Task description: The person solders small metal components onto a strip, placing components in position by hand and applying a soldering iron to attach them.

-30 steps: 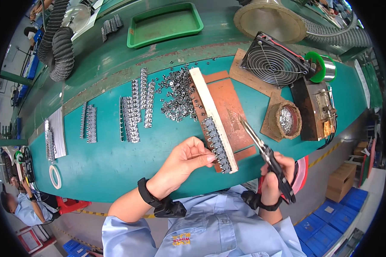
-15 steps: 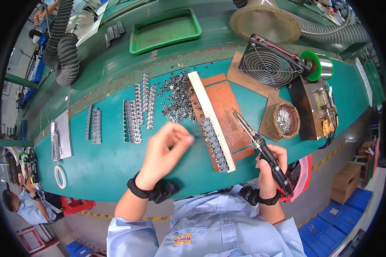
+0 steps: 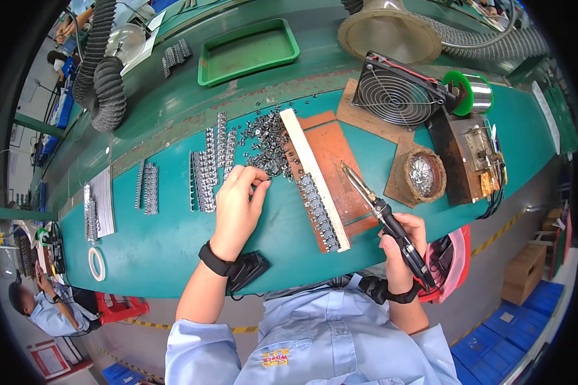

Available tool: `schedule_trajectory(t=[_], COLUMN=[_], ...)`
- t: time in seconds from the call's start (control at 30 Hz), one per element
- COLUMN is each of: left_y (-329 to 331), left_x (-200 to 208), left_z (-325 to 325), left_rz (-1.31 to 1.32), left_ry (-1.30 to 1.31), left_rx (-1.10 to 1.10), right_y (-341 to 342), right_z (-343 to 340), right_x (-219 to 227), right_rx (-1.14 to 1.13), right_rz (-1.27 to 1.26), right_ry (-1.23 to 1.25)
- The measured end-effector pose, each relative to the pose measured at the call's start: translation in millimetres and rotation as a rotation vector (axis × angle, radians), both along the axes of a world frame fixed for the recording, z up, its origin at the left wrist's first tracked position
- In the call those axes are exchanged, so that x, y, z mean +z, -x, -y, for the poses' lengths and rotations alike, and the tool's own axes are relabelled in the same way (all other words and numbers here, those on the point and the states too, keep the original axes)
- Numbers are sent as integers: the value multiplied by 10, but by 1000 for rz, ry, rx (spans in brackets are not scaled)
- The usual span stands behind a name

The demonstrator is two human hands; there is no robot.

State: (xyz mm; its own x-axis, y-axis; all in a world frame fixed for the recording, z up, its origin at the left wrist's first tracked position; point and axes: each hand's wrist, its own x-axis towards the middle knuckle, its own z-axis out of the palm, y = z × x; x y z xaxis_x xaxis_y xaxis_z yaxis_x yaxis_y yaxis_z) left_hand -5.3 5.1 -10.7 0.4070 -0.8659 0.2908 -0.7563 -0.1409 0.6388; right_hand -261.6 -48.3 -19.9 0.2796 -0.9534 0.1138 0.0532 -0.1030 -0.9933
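Note:
My left hand (image 3: 239,202) is over the green mat, its thumb and index fingertips pinched together just below a pile of small metal parts (image 3: 268,144). Whatever is between those fingertips is too small to make out. In my right hand (image 3: 404,242) is a soldering iron (image 3: 385,213), held like a pen. Its tip points up and left, over an orange-brown board (image 3: 331,151). Along that board runs a pale wooden strip (image 3: 309,163), and a row of small dark components (image 3: 318,212) sits against the strip's left side.
Several rows of assembled parts (image 3: 205,170) lie left of the pile. A fan (image 3: 398,96), a solder wire spool (image 3: 475,94), a round pot of silvery bits (image 3: 422,176) and a metal box with a holder (image 3: 459,160) stand at right. Beyond are a green tray (image 3: 247,54) and ducts.
My left hand has moved up and slightly left toward the pile, its thumb and index finger pinching. My right hand still holds the soldering iron in nearly the same place. The view has shifted slightly.

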Motion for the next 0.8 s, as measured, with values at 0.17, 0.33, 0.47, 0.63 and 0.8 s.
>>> schedule_trajectory(t=[0.17,0.33,0.47,0.63,0.8], left_y=[7,48,137,320,319], left_x=[86,121,185,405,397], left_z=[-22,-88,-166,-237,-285], left_rz=[72,-270,-775,-1484,-1584], left_ry=[-25,-25,-103,-277,-300], left_rx=[29,37,-104,-248,-302], right_y=[8,12,19,33,5], right_z=[-7,2,-2,8,2], right_x=[8,-5,-7,7,20], right_rx=[4,4,-3,35,4], right_rz=[17,5,-11,28,-16], right_ry=[-14,15,6,-22,-4])
